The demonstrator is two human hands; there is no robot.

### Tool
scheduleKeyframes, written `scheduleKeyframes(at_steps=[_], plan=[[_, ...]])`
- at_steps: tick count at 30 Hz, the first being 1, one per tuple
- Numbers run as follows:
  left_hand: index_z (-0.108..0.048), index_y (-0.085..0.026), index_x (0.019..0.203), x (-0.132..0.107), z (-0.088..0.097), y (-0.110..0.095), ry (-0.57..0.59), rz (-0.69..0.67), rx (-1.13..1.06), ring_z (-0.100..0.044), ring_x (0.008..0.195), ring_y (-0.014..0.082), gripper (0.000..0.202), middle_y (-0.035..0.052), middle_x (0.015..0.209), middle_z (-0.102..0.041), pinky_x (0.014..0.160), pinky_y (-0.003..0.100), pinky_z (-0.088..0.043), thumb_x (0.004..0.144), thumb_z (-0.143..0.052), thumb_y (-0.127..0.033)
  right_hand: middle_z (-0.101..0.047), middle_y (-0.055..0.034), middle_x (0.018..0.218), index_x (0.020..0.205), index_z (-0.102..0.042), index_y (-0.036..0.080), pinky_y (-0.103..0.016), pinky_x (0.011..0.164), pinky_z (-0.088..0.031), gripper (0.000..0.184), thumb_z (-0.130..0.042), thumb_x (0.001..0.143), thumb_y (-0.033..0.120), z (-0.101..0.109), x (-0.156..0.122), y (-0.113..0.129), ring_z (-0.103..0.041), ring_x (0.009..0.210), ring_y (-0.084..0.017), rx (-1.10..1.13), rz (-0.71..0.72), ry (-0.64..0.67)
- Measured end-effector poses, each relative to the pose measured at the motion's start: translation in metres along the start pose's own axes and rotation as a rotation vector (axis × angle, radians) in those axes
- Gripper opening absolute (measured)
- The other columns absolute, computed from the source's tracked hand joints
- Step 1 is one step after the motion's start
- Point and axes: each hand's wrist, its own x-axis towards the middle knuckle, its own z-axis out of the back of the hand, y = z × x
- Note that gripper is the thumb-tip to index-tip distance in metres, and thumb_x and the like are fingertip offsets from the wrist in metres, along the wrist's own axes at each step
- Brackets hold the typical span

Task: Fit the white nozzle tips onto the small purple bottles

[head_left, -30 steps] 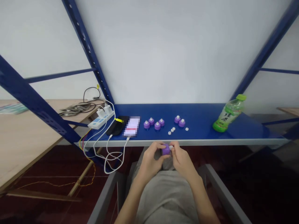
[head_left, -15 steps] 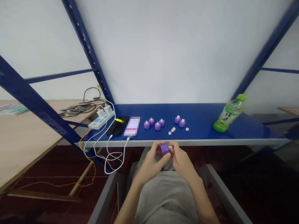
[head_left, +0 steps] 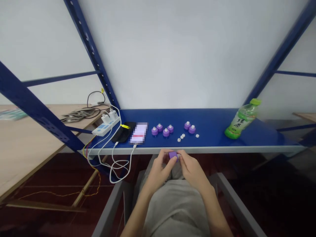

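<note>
My left hand [head_left: 158, 171] grips a purple bottle cap [head_left: 173, 154] between thumb and fingers, just below the front edge of the blue shelf. My right hand [head_left: 192, 168] is closed at the cap's right side, its fingers pinching the white spout, which they mostly hide. Beyond my hands stand several similar purple caps with white tops [head_left: 166, 132]. A pair of purple caps [head_left: 192, 129] sits farther right. Small white pieces [head_left: 182, 137] lie nearer the edge, and a single white piece [head_left: 197, 135] is off to their right.
A green tea bottle [head_left: 240, 121] leans at the right of the blue shelf [head_left: 212, 131]. To the left lie a phone [head_left: 138, 133], a black device [head_left: 124, 132] and a power strip [head_left: 105, 127]. White cables [head_left: 120, 179] hang over the edge. Blue uprights [head_left: 91, 49] flank the shelf.
The purple cap has turned slightly between my hands, and my left thumb now lies across its side. My right fingers have closed further over the white spout.
</note>
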Motion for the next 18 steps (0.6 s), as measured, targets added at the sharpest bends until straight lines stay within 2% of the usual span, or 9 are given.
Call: scheduleKeyframes(at_steps=[5, 9, 12, 15, 18], plan=[[-0.057, -0.022, 0.122, -0.001, -0.005, 0.007, 0.001, -0.14, 0.117, -0.066, 0.101, 0.0225, 0.034, 0.0085, 0.111, -0.07, 0.09, 0.035, -0.052, 0.092, -0.059, -0.038, -0.068, -0.0038, 0.083, 0.103, -0.058, 0.022, -0.026, 0.066, -0.044, 0.026, -0.032, 0.102, 0.024, 0.005, 0.0, -0.008, -0.065, 0.073, -0.019, -0.006, 0.018, -0.003], [-0.062, -0.021, 0.113, 0.001, -0.013, 0.014, -0.038, -0.285, 0.227, -0.068, 0.098, 0.0216, 0.024, 0.0092, 0.108, -0.07, 0.09, 0.035, -0.053, 0.091, -0.059, -0.029, -0.068, -0.0033, 0.08, 0.099, -0.059, 0.022, -0.025, 0.064, -0.043, 0.027, -0.032, 0.101, 0.025, 0.008, 0.0, -0.017, -0.065, 0.07, -0.019, -0.069, 0.018, 0.024], [-0.063, -0.022, 0.11, 0.002, -0.014, 0.016, -0.075, -0.36, 0.288, -0.068, 0.102, 0.0215, 0.02, 0.0099, 0.112, -0.068, 0.09, 0.034, -0.054, 0.091, -0.057, -0.024, -0.071, -0.0052, 0.081, 0.106, -0.059, 0.021, -0.026, 0.062, -0.042, 0.03, -0.031, 0.1, 0.024, 0.003, 0.001, -0.017, -0.069, 0.071, -0.021, -0.13, -0.024, 0.004], [-0.061, -0.023, 0.116, 0.001, -0.009, 0.012, -0.053, -0.329, 0.297, -0.067, 0.104, 0.0216, 0.024, 0.009, 0.111, -0.068, 0.092, 0.035, -0.053, 0.092, -0.056, -0.025, -0.071, -0.0057, 0.076, 0.109, -0.058, 0.018, -0.026, 0.059, -0.041, 0.033, -0.027, 0.101, 0.025, -0.002, 0.002, -0.013, -0.069, 0.066, -0.022, -0.172, -0.065, -0.018], [-0.057, -0.023, 0.121, -0.001, -0.003, 0.004, 0.007, -0.18, 0.207, -0.067, 0.098, 0.0202, 0.029, 0.0074, 0.108, -0.069, 0.092, 0.035, -0.053, 0.095, -0.054, -0.034, -0.072, -0.0057, 0.078, 0.105, -0.058, 0.019, -0.026, 0.059, -0.041, 0.033, -0.026, 0.103, 0.027, -0.004, 0.003, -0.01, -0.069, 0.066, -0.022, -0.145, -0.049, -0.017]])
